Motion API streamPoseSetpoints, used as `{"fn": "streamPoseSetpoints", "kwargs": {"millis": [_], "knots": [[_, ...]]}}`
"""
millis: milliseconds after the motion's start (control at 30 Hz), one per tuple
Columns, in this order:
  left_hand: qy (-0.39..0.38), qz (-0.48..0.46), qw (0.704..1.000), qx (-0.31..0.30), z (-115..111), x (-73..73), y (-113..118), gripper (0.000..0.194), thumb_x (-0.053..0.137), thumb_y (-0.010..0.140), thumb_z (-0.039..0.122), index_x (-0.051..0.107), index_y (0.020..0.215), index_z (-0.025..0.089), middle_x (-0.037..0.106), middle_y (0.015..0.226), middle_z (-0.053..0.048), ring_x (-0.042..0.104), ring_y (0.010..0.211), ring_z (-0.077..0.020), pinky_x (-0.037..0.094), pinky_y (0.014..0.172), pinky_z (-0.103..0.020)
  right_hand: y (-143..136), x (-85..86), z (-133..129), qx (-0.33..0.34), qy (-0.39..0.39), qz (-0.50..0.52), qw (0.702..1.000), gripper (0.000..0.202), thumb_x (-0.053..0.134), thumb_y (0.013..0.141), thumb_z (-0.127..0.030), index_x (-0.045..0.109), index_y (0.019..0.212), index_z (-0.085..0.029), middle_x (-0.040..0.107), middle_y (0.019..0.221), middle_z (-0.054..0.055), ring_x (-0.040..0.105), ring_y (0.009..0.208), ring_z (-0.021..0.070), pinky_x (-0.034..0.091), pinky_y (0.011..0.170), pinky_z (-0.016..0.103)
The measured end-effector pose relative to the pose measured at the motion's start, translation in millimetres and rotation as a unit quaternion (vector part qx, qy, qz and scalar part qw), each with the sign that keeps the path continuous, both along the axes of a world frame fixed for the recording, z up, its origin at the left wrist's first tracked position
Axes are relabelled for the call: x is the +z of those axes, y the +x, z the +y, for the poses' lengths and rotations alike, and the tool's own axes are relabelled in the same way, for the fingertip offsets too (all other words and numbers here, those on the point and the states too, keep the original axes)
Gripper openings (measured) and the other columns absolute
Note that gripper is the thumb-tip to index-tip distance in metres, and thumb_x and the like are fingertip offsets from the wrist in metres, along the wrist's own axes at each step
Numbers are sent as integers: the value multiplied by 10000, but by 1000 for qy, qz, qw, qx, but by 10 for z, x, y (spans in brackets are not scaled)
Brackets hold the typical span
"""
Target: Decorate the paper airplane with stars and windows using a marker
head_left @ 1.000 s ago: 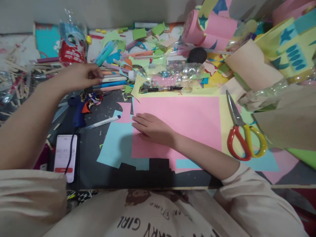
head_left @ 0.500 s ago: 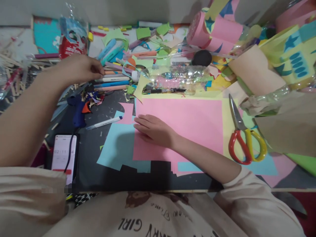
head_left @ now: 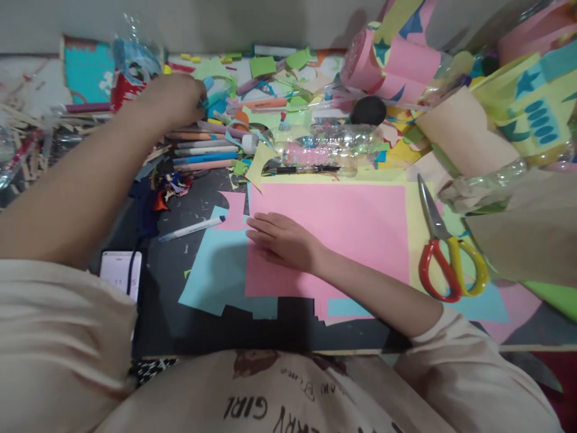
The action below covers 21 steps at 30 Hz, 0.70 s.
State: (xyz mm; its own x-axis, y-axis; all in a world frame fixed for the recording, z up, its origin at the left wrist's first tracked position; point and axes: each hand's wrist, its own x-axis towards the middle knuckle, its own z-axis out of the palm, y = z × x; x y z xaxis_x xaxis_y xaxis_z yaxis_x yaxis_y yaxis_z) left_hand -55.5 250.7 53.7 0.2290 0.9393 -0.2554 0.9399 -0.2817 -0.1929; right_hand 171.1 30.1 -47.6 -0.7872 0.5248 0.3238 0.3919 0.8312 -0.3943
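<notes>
My left hand (head_left: 178, 99) reaches over the heap at the back left, beside the light blue and teal markers (head_left: 217, 97). Its fingers bend downward and are mostly hidden behind the hand, so any grip on a marker does not show. My right hand (head_left: 283, 240) lies flat with fingers stretched out on the left part of a pink paper sheet (head_left: 351, 234). Under that sheet are light blue paper (head_left: 210, 270) and yellow paper (head_left: 419, 210). A white marker with a blue tip (head_left: 192, 228) rests left of my right hand.
Red-and-yellow-handled scissors (head_left: 444, 252) lie to the right. A clear plastic bottle (head_left: 324, 141) and several pens (head_left: 205, 157) lie behind the paper. A phone (head_left: 121, 270) and a dark blue glue gun (head_left: 146, 204) are at left. Pink paper-covered cylinders (head_left: 392, 60) stand at the back right.
My left hand has moved up and to the right, from the row of pens to the light blue and teal markers. My right hand stays on the pink sheet.
</notes>
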Motion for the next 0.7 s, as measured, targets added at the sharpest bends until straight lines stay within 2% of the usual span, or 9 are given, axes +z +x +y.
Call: {"fn": "streamPoseSetpoints", "kwargs": {"millis": [100, 167, 233, 267, 333, 433, 500, 600, 700], "knots": [[-8, 20, 1000, 15, 55, 40, 99, 438, 530, 1004, 265, 657, 1226, -91, 675, 1300, -287, 635, 1227, -335, 500, 1025, -545, 6, 11, 11, 3, -1, -6, 1000, 332, 448, 1015, -211, 626, 1275, -106, 656, 1427, 191, 575, 1395, 297, 515, 1137, 503], [17, 16, 999, 21, -45, 162, 117, 443, 531, 1002, 279, 670, 1206, -88, 686, 1287, -267, 639, 1233, -346, 502, 1030, -546, 9, 34, 20, 7, -21, -11, 1000, 346, 454, 1017, -213, 620, 1299, -101, 642, 1448, 201, 559, 1415, 302, 507, 1146, 522], [59, 3, 998, 24, -262, 323, 132, 476, 486, 1021, 302, 643, 1264, -76, 690, 1289, -231, 639, 1243, -344, 503, 1038, -543, 10, 63, 26, 13, -42, -17, 999, 359, 478, 1015, -218, 613, 1324, -96, 622, 1470, 215, 539, 1437, 308, 497, 1155, 541], [71, -13, 997, 14, -405, 397, 151, 477, 457, 1032, 324, 652, 1283, -30, 701, 1280, -193, 644, 1245, -339, 512, 1036, -532, 7, 76, 28, 15, -50, -21, 998, 365, 494, 1011, -216, 611, 1334, -93, 615, 1478, 221, 530, 1447, 310, 490, 1162, 546], [51, -64, 996, -29, -718, 491, 232, 440, 546, 968, 304, 675, 1268, 10, 723, 1223, -173, 658, 1214, -373, 515, 1025, -556, -2, 92, 27, 11, -58, -25, 998, 371, 525, 998, -195, 613, 1341, -81, 611, 1481, 230, 520, 1456, 313, 477, 1177, 547], [-7, -65, 989, -130, -1132, 455, 463, 299, 623, 896, 249, 717, 1126, 83, 737, 1108, -123, 687, 1107, -299, 542, 998, -443, -22, 90, 21, -2, -59, -33, 998, 373, 537, 998, -184, 616, 1349, -84, 608, 1487, 224, 519, 1459, 306, 462, 1193, 546], [-36, -52, 980, -186, -1320, 362, 641, 242, 549, 909, 173, 713, 1073, 104, 722, 1095, -148, 685, 1119, -320, 557, 955, -435, -30, 83, 20, -5, -55, -39, 998, 377, 526, 1013, -206, 611, 1365, -97, 600, 1501, 211, 521, 1458, 295, 451, 1204, 545], [2, -83, 982, -168, -1520, 263, 785, 313, 446, 911, 97, 695, 1098, 122, 701, 1120, -188, 655, 1190, -369, 539, 979, -494, -32, 80, 30, -6, -50, -47, 998, 386, 505, 1030, -233, 608, 1376, -96, 611, 1492, 203, 533, 1448, 288, 446, 1212, 530], [24, -112, 975, -188, -1782, 268, 670, 307, 430, 956, 164, 689, 1120, 152, 705, 1121, -161, 662, 1184, -359, 526, 1014, -502, -38, 80, 39, 5, -52, -44, 998, 376, 489, 1032, -238, 629, 1350, -94, 639, 1459, 199, 530, 1447, 284, 452, 1212, 517]]}}
